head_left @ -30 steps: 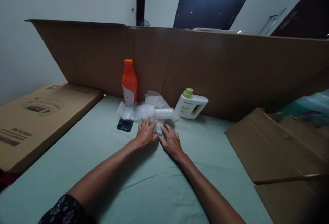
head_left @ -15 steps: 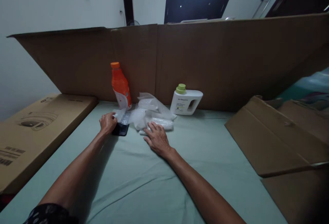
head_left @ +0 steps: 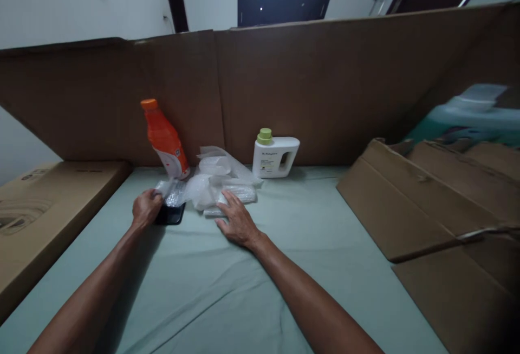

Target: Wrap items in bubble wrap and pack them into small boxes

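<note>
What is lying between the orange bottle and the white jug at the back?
In the head view, a crumpled heap of clear bubble wrap lies between the orange bottle and the white jug; the right hand rests on its near edge.

Both forearms are bare all the way up, no sleeves showing anywhere in the shot. The left hand (head_left: 146, 208) and right hand (head_left: 236, 222) have nothing on them either: no gloves, no watch or bracelet at the wrists, no rings I can make out.
</note>
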The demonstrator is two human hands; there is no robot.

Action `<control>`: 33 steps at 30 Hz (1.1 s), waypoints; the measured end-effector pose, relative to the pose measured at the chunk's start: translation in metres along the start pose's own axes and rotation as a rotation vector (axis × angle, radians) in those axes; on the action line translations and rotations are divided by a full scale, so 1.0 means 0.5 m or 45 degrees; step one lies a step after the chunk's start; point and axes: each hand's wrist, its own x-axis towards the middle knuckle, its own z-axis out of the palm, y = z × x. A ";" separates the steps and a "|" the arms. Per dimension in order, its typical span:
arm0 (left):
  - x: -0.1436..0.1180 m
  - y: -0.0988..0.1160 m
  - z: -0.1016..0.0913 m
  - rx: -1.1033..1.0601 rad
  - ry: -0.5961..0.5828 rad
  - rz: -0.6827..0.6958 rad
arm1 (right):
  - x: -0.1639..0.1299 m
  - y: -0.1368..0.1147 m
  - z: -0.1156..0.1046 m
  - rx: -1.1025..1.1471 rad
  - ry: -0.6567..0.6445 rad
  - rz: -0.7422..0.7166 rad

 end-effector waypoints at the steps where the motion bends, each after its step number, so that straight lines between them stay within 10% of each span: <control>1: -0.006 0.012 -0.004 -0.015 0.036 0.037 | 0.001 0.003 0.002 0.014 0.011 0.007; 10: -0.067 0.126 0.122 -0.022 -0.283 0.821 | -0.007 -0.015 -0.007 -0.087 0.018 0.058; 15: -0.071 0.108 0.191 0.190 -0.105 0.907 | -0.009 -0.007 -0.002 -0.171 0.030 0.000; 25: -0.099 0.147 0.161 0.258 -0.094 0.874 | -0.005 -0.012 -0.003 -0.169 0.086 -0.015; 29: -0.101 0.137 0.158 0.138 -0.022 0.908 | -0.058 -0.077 -0.091 -0.465 0.049 -0.044; 33: -0.104 0.136 0.152 -0.106 0.158 0.981 | -0.208 -0.166 -0.308 -0.857 0.182 0.106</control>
